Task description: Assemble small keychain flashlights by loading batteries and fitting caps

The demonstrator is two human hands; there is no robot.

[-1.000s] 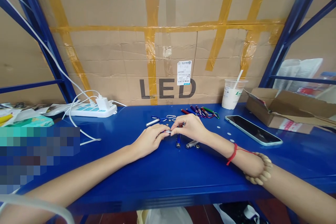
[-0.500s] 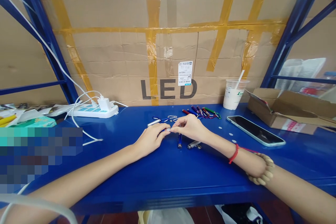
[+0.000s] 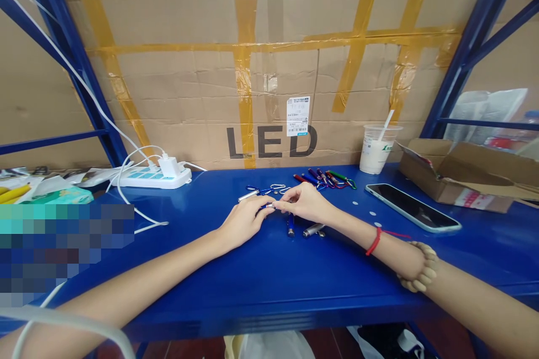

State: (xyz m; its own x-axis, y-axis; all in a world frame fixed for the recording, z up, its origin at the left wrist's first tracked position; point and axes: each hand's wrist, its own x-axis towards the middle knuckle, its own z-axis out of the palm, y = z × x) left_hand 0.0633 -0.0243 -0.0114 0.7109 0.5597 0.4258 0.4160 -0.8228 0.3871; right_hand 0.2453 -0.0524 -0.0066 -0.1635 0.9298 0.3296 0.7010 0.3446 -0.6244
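My left hand [image 3: 243,221] and my right hand [image 3: 305,203] meet over the blue shelf [image 3: 269,269], both pinching a small keychain flashlight [image 3: 270,207] between their fingertips. A blue flashlight [image 3: 290,225] and a silver one [image 3: 313,230] lie just under my right hand. Another silver flashlight [image 3: 247,196] and loose carabiner clips [image 3: 274,188] lie behind my hands. A bunch of coloured flashlights [image 3: 324,178] lies further back on the right. Small round button cells [image 3: 372,214] are scattered near my right wrist.
A phone [image 3: 412,208] lies face up at the right, with a plastic cup and straw [image 3: 375,148] behind it and an open cardboard box [image 3: 458,176] beside it. A white power strip with charger [image 3: 152,176] sits back left. A taped cardboard sheet marked LED [image 3: 269,73] stands behind.
My hands have stayed together on the small flashlight, with only slight finger movement. The view has shifted a little to the right.
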